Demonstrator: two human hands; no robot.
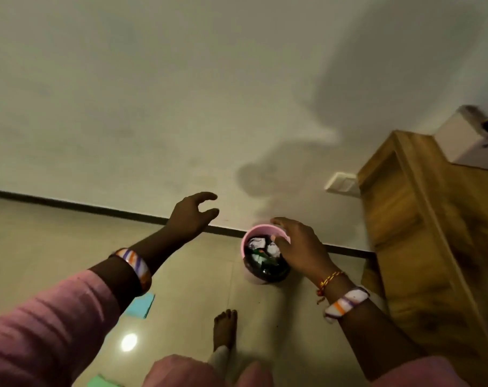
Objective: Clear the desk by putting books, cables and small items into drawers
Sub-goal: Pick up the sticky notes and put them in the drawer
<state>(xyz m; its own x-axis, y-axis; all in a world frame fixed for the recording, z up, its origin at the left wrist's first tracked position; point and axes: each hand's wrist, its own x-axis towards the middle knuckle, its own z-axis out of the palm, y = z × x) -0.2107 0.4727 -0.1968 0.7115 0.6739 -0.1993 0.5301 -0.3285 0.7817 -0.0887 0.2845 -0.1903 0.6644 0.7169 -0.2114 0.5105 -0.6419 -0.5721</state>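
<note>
Wall (181, 93) fills the upper frame, plain and pale, meeting a tiled floor (55, 241) along a dark skirting line. Wooden desk (421, 233) stands at the right edge, a white box (460, 141) on top. Pink bin (261, 254) sits on the floor at lower centre, lined in black and holding crumpled scraps. The right hand (301, 247) hovers over its rim, fingers loosely spread, holding nothing. The left hand (191, 216) hangs left of the bin, fingers curved apart, empty. A teal paper (142, 304) lies on the floor at lower left.
</note>
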